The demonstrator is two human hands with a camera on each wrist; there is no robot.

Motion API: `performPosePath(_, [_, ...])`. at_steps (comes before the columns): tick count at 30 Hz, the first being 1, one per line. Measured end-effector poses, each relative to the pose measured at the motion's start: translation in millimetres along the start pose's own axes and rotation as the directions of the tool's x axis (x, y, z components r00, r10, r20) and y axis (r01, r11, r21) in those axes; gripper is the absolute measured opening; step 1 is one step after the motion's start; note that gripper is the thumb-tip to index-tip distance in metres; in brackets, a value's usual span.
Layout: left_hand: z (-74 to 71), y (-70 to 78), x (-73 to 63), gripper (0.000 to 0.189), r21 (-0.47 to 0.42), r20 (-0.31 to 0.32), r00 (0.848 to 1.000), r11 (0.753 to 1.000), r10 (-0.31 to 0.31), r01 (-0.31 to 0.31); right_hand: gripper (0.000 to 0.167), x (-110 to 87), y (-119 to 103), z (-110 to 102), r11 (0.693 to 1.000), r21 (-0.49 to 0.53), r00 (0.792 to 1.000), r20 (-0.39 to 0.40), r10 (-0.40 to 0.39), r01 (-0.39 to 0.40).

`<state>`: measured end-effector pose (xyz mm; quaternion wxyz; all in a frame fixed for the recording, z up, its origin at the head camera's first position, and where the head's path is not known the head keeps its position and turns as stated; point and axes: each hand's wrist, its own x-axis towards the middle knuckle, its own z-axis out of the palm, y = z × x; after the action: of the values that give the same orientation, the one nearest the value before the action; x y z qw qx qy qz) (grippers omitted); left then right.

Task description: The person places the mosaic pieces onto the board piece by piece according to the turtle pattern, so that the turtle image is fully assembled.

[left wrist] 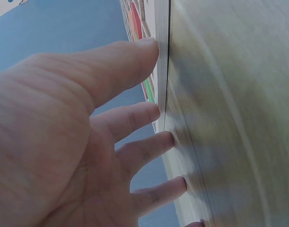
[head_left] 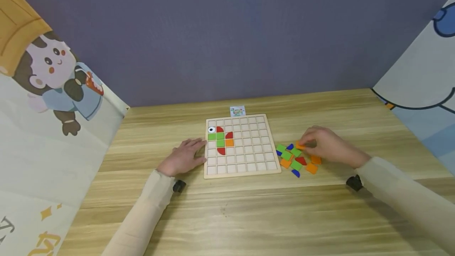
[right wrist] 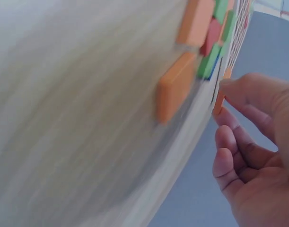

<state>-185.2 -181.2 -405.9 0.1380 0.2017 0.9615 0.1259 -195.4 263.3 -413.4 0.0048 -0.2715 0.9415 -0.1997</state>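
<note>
A wooden grid board lies on the table, with green, red and orange tiles and a round eye tile set in its upper left cells. Along the board's left edge my left hand rests, fingers spread; in the left wrist view its thumb and fingertips touch the board's side and the tabletop. To the right of the board, my right hand pinches an orange tile between thumb and index finger, its other fingers curled. That hand is over the far right side of a pile of loose tiles.
The pile holds several green, orange, blue and red pieces close to the board's right edge. A small picture card lies against the board's far edge. Behind the wooden table stands a dark partition, with printed panels at both sides.
</note>
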Motion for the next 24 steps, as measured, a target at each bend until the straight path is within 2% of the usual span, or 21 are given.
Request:
performPosePath(7, [0.0,0.7,0.4,0.063,0.001,0.007,1.000,1.000,-0.013,0.013,0.018,22.1,-21.5,8.8,0.989,0.037,0.989,-0.027,-0.144,0.145])
performPosePath(12, [0.0,0.7,0.1,0.063,0.004,0.006,1.000,1.000,-0.017,0.017,0.013,44.3,-39.6,18.1,0.975,0.059,0.977,-0.025,-0.213,0.214])
performPosePath(19, [-1.1,0.4,-1.1,0.063,0.002,0.006,1.000,1.000,-0.021,0.021,0.010,72.7,-68.2,26.2,0.964,0.118,0.969,0.031,-0.245,0.240])
performPosePath(24, [-1.3,-1.2,-1.0,0.063,0.008,-0.001,1.000,1.000,-0.015,0.015,0.007,90.8,-84.0,31.3,0.953,0.142,0.961,0.037,-0.274,0.267])
